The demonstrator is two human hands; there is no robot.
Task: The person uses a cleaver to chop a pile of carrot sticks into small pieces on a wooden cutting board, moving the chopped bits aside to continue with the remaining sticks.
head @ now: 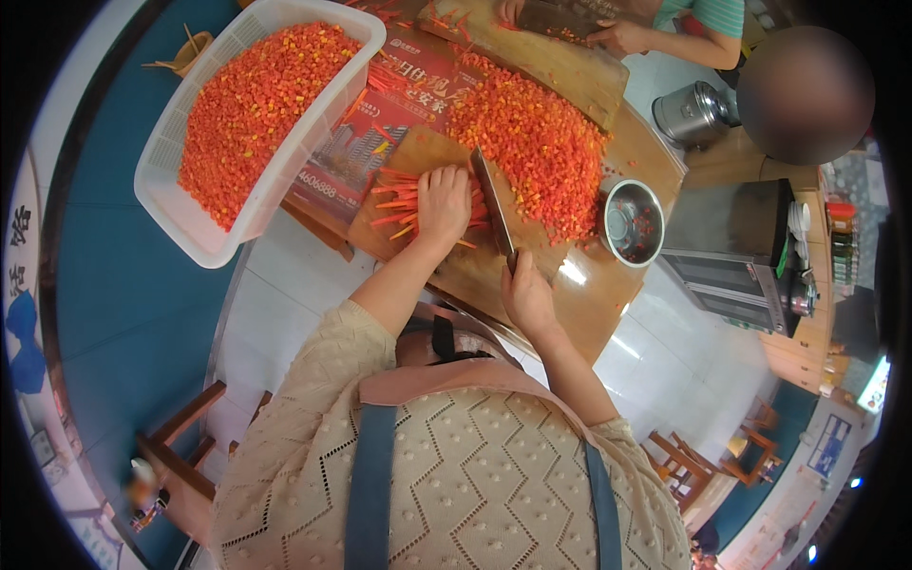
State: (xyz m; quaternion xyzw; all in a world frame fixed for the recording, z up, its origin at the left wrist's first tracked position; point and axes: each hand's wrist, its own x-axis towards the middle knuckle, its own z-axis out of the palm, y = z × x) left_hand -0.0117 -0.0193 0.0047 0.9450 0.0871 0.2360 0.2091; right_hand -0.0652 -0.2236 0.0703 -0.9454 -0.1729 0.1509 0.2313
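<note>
My left hand (444,206) presses down on a bundle of carrot strips (399,205), mostly orange-red with a few yellow ones. They lie across a wooden cutting board (427,148). In my right hand (527,292) is the handle of a cleaver (493,199), its broad blade standing on edge just right of the strips. The cut ends beside the blade are partly hidden. Beyond the blade, a wide heap of diced carrot (541,142) spreads over the board's far side and the table (591,313).
A white plastic basket (313,153) of diced carrot stands at the left. Right of the heap sits a steel bowl (633,222) with a few bits inside. Across the table, another person's hands (620,35) hold a cleaver (563,20) over a second board (570,78).
</note>
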